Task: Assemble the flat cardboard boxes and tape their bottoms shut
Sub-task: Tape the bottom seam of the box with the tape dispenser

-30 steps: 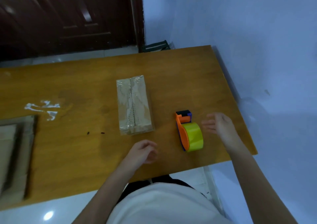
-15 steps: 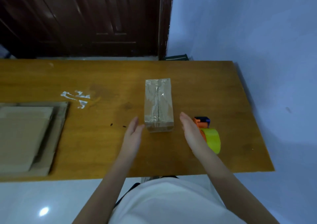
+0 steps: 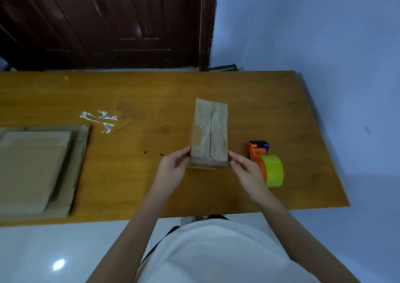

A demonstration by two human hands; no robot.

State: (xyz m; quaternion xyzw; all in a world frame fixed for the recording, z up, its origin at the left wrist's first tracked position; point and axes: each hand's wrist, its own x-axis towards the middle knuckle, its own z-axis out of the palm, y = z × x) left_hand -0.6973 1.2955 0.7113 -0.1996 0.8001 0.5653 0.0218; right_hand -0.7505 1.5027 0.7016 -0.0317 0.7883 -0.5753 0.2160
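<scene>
My left hand (image 3: 173, 170) and right hand (image 3: 246, 170) pinch the taped box (image 3: 209, 135) at its near end, mid-desk (image 3: 281, 100). Lifting carelessly, my right could knock the dispenser (image 3: 267, 163), or thin tape peel.

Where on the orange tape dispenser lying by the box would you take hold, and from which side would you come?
Take the tape dispenser by its orange body, coming from above. It lies on its side on the table, the yellow-green roll facing right, so a grip across body and roll looks easiest. The right hand is nearest.
</scene>
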